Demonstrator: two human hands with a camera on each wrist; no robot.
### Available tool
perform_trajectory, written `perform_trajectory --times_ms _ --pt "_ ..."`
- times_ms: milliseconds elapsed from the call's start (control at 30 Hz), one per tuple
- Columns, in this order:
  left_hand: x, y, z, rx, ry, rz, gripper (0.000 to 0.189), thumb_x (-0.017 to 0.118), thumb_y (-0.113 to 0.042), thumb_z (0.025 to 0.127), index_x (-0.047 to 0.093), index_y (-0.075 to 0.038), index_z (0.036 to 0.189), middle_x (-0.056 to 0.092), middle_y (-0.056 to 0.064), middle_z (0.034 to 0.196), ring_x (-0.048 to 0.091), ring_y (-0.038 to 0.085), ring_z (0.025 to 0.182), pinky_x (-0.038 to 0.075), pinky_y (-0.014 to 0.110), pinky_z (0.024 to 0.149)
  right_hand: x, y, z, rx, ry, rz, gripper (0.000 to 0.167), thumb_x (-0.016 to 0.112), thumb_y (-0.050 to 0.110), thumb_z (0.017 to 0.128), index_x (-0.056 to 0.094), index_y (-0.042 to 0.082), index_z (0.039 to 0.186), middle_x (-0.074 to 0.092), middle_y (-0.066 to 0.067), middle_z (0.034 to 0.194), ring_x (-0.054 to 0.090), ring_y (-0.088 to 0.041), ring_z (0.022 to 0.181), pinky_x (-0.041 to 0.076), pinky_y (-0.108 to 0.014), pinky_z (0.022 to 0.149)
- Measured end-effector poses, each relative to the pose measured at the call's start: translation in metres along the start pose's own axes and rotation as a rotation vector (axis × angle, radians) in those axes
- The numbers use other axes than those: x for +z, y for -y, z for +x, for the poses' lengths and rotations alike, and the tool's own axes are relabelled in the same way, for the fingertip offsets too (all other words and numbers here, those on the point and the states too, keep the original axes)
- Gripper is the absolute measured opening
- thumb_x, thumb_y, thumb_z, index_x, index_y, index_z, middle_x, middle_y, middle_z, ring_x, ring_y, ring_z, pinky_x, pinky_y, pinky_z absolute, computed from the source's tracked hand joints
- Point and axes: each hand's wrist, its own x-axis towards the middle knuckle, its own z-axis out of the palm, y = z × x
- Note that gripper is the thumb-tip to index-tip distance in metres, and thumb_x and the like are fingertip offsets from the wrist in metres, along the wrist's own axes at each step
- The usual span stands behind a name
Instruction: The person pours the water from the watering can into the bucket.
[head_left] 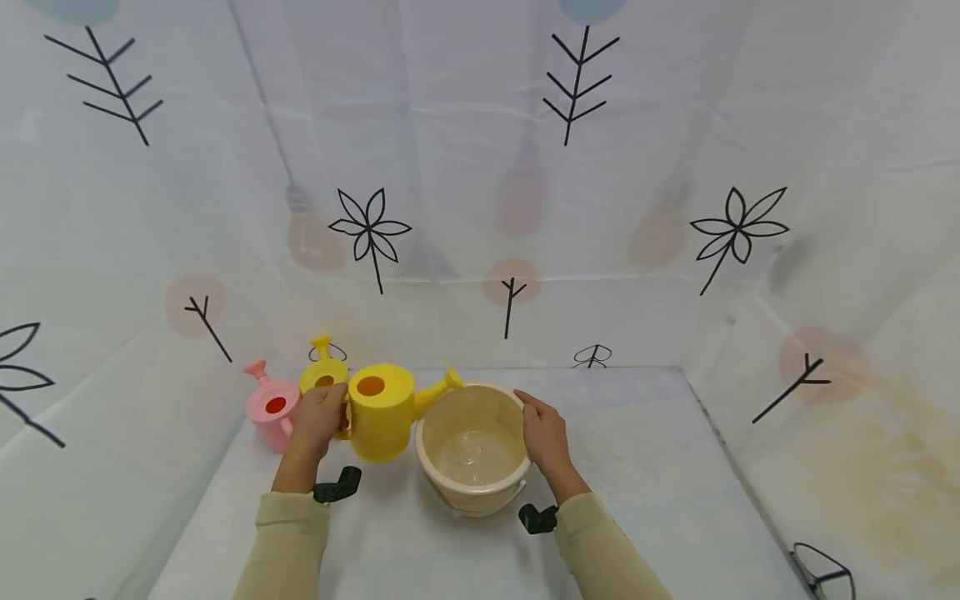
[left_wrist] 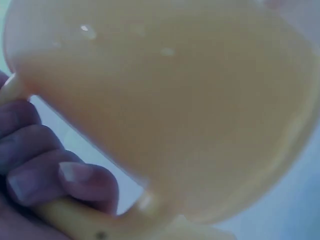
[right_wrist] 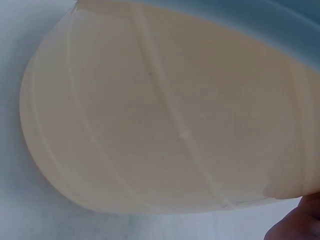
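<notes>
My left hand (head_left: pixel 321 415) grips the handle of a yellow watering can (head_left: pixel 382 417), raised off the table and roughly upright. Its spout (head_left: pixel 438 392) points right, the tip over the left rim of a cream bucket (head_left: pixel 472 500). Up close in the left wrist view, curled fingers (left_wrist: pixel 35 155) go round the handle beside the can's body (left_wrist: pixel 165 115). On the bucket's right rim is my right hand (head_left: pixel 545 433), holding it there. The right wrist view is filled by the bucket's ribbed side (right_wrist: pixel 150 115), with part of the hand (right_wrist: pixel 300 220) at the lower right.
Behind my left hand stand a pink watering can (head_left: pixel 273 408) and a second yellow watering can (head_left: pixel 324 372), the latter partly hidden. The white table (head_left: pixel 637 467) meets a printed cloth backdrop (head_left: pixel 450 317) at the back and sides.
</notes>
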Motion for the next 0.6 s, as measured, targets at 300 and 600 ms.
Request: perform_trajectory --times_ms 300,600 --pt "0.01 0.025 0.016 -0.059 -0.165 -0.169 0.044 0.043 -0.038 0.098 0.051 -0.007 0.066 0.049 0.001 0.062 0.05 0.02 0.063 0.049 0.026 0.063 0.001 0.0 0.001 -0.004 -0.008 -0.001 0.046 0.03 0.027 0.098 0.062 0.028 0.13 0.06 -0.002 0.135 0.06 -0.021 0.117 0.049 -0.04 0.09" --pt "0.039 0.045 0.027 -0.063 -0.192 -0.264 0.047 0.043 -0.04 0.1 0.048 -0.007 0.067 0.046 0.0 0.063 0.048 0.02 0.065 0.047 0.028 0.062 0.002 -0.001 0.001 0.018 0.0 0.014 0.045 0.03 0.027 0.098 0.062 0.028 0.13 0.059 -0.002 0.137 0.055 -0.024 0.126 0.047 -0.044 0.098"
